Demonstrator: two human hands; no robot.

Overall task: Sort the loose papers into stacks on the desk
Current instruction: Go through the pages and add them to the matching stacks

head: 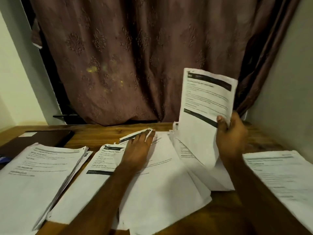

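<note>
Papers everywhere on the wooden surface (101, 131), and from the head view the sort is in full swing. Right hand (232, 136) pinches a printed sheet (206, 102) by its lower right edge, thumb on the front, lifting it upright above the loose middle pile (160, 175). Left hand (140, 150) lies flat, fingers straight, pressing down on that pile, fingertips at a curled sheet corner (144, 133). A thick squared stack (39, 175) sits at the left, another stack (284, 175) at the right, and a page with a black header (101, 160) peeks out between the left stack and the middle pile. A dark folder (42, 138) rests at the far left.

Judgement call now: read that header before committing, keep the left palm anchoring the pile so nothing slides, and lay the sheet down flat with edges matched to its stack. The single-edge pinch looks floppy; supporting it lower would likely stop a crease.
</note>
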